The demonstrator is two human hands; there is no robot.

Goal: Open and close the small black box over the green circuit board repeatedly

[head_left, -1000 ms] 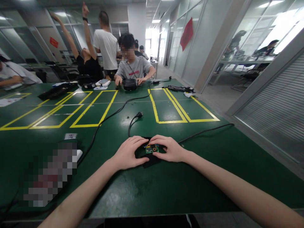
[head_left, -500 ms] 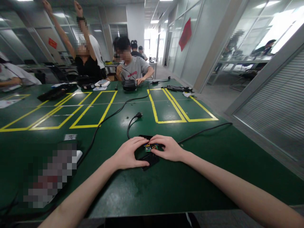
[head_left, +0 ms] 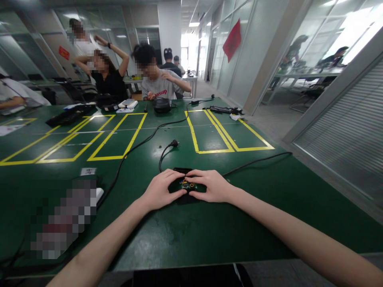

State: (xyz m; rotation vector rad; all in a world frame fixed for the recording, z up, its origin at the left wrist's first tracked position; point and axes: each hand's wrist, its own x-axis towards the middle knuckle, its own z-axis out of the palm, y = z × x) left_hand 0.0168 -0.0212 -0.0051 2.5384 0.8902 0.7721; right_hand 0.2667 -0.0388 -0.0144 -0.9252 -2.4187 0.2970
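Observation:
A small green circuit board (head_left: 185, 186) with copper-coloured coils sits between my hands, low over the table. My left hand (head_left: 160, 192) pinches it from the left, thumb at the near edge and fingers at the far edge. From the right, my right hand (head_left: 215, 186) grips it the same way, so both sets of fingertips nearly meet. Underneath and nearer me shows a flat black casing piece (head_left: 188, 199). Another black casing piece (head_left: 182, 170) lies just beyond my fingers. My hands partly hide the board's ends.
Left of centre lies a black cord with a plug (head_left: 174, 143). Another black cable (head_left: 257, 162) runs off to the right. A long cable (head_left: 143, 141) crosses the green table (head_left: 239, 231). Yellow tape outlines (head_left: 215, 151) mark its surface. Across it sits a person in a grey shirt (head_left: 161, 83).
My left thumb has moved up from the flat black piece to the board's near edge. That piece now sits straighter beneath the board. Across the table, people have shifted their arms.

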